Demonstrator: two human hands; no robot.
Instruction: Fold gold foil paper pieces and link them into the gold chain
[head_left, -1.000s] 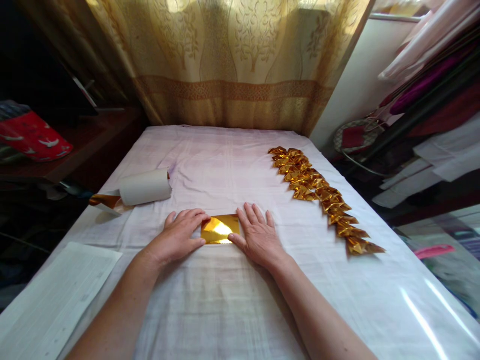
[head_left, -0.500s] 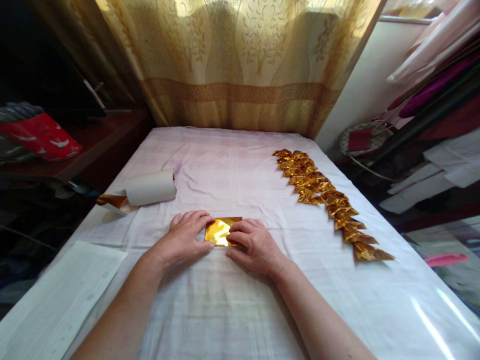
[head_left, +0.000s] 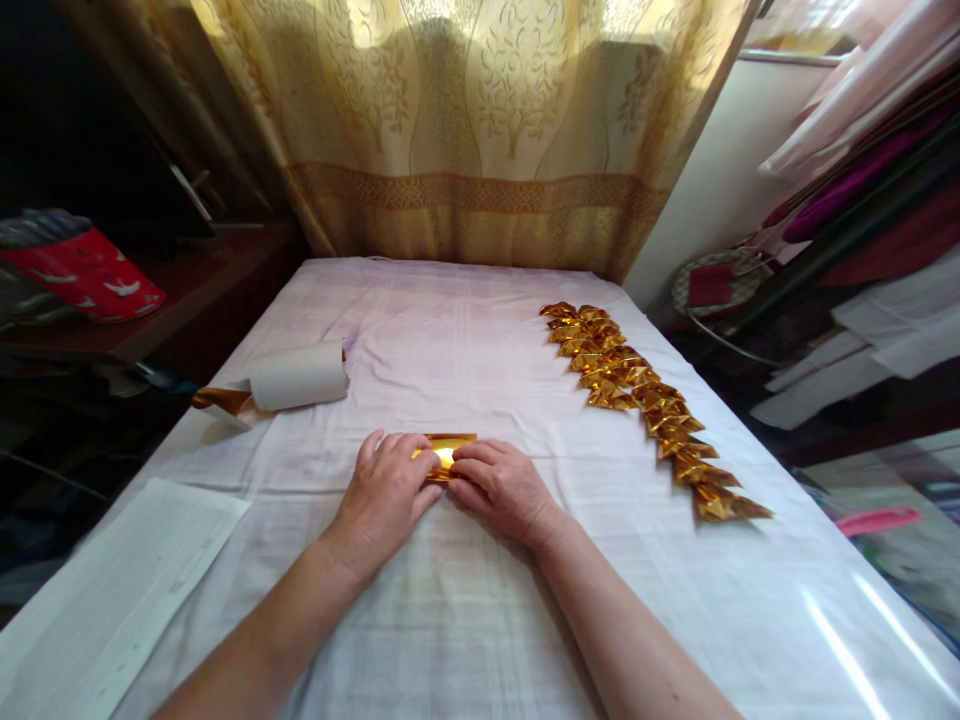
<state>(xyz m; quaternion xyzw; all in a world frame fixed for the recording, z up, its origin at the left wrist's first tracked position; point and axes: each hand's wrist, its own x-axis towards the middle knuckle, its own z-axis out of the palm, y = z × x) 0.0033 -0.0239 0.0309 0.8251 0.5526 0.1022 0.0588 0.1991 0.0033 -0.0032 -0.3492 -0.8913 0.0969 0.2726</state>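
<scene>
A small sheet of shiny gold foil paper (head_left: 447, 456) lies on the white cloth, its near edge lifted and folded back. My left hand (head_left: 394, 477) covers its left side, thumb and fingers closed on the near edge. My right hand (head_left: 499, 484) grips the right side the same way, its fingertips close to those of the left. Much of the foil is hidden under my fingers. Over to the right, several folded gold foil pieces (head_left: 645, 400) lie in an overlapping diagonal row.
A white roll (head_left: 300, 376) with a gold-lined loose end lies at the left. A pale printed sheet (head_left: 127, 590) rests at the near left of the cloth (head_left: 450, 330). A red container (head_left: 94, 268) stands on a dark side table. Clothes hang at the right.
My left hand has moved right and farther over the foil. Both hands are now closer together, and the foil's near edge is folded up, so the piece looks narrower.
</scene>
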